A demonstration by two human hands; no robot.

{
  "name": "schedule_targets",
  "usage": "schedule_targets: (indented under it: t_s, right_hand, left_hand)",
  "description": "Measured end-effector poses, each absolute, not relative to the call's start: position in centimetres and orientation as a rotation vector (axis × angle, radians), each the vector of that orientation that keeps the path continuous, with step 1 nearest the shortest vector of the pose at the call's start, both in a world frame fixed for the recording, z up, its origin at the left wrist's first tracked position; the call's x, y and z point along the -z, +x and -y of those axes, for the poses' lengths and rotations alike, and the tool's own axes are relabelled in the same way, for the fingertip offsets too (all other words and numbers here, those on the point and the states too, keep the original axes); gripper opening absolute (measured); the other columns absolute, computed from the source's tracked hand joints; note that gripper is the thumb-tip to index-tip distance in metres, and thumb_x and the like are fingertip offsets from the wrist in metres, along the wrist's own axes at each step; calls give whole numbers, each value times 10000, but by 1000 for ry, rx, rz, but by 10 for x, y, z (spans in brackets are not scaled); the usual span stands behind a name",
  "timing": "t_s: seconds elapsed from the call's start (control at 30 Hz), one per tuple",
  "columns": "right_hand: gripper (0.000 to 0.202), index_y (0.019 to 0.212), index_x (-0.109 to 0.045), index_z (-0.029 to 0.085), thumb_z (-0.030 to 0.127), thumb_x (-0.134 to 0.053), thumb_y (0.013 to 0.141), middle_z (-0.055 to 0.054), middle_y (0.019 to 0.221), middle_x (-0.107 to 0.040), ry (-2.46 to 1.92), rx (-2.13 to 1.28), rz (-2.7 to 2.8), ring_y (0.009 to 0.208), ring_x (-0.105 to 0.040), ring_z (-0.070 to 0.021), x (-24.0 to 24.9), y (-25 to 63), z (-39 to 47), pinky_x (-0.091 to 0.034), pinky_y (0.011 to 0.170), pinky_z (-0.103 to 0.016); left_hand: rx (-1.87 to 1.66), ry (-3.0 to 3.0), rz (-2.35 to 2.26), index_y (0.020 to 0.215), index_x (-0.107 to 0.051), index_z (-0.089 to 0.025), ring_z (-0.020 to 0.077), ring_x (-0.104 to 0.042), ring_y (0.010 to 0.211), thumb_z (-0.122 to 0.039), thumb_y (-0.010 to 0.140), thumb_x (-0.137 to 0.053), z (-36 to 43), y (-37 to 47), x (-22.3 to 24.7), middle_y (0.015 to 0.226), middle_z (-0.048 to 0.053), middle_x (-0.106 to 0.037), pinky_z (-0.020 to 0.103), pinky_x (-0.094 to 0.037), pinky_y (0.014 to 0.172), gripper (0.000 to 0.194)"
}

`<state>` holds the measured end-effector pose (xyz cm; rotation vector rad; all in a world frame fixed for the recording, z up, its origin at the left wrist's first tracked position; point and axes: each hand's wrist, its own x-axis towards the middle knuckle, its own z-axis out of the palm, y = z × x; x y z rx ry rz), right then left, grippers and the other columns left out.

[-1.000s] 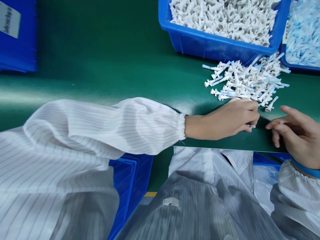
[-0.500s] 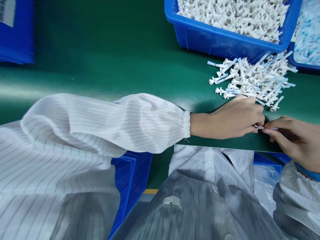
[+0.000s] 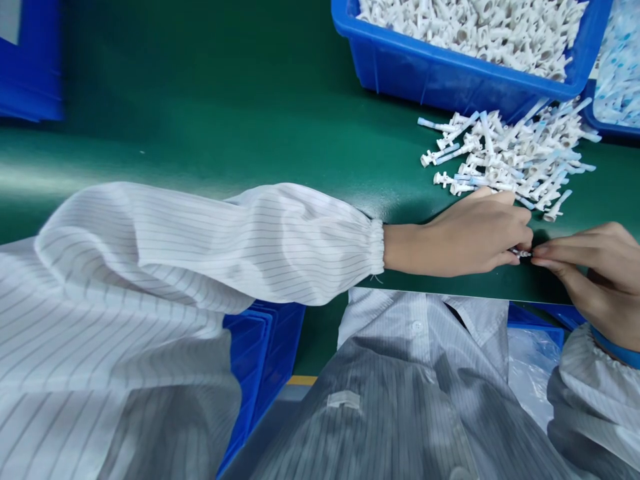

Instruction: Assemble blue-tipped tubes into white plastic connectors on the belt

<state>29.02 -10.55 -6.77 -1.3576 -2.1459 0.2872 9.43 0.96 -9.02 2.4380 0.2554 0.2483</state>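
Observation:
My left hand [image 3: 470, 230] is closed, with a small white plastic fitting [image 3: 523, 253] pinched at its fingertips; most of the piece is hidden. Just right of it, my right hand [image 3: 595, 263] has thumb and forefinger pressed together at the fitting's tip. What those fingers hold, if anything, is hidden. Beyond my left hand lies a loose pile of white plastic fittings with pale blue tubes [image 3: 510, 157] on the green table.
Behind the pile stands a blue bin [image 3: 440, 77] full of white fittings [image 3: 475, 30]. Another blue bin with a bag of pale blue parts [image 3: 620, 80] is at far right. A blue container [image 3: 30, 80] stands far left; more blue bins [image 3: 265, 353] are below the table edge.
The pale blue tube seen between my right fingers no longer shows, and that hand is raised slightly and turned. My left hand keeps its pinch. The view has shifted slightly.

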Motion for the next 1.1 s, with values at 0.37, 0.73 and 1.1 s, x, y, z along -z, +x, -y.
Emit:
schedule_targets:
  t_s: [0.37,0.73,1.1]
  right_hand:
    - [265,1014,-676,269,35,-688,890,-29,910,-713,-1371,-170,2294,725,-589,-203,57,282,99,-448,643,-378]
    - [183,1007,-699,295,138,-614,967,-10,913,-710,-1414,-353,2366,754,-642,-180,46,292,94,-508,661,-362]
    - [204,1044,-687,276,102,-644,946,-18,958,-718,-1398,-339,2375,764,-631,-184,42,281,94,-495,665,-366]
  left_hand:
    - [-186,2472,-246,994,-741,-182,223,-528,938,-270,1003,-550,-11,94,87,920,47,-676,360,-314,812,210]
    - [-220,2486,-239,946,-739,-182,215,-546,932,-256,1004,-530,-10,95,88,921,40,-685,367,-338,819,229]
    - [-177,2462,-260,825,-727,-175,192,-605,869,-177,942,-553,-13,100,83,845,27,-697,360,-385,831,210]
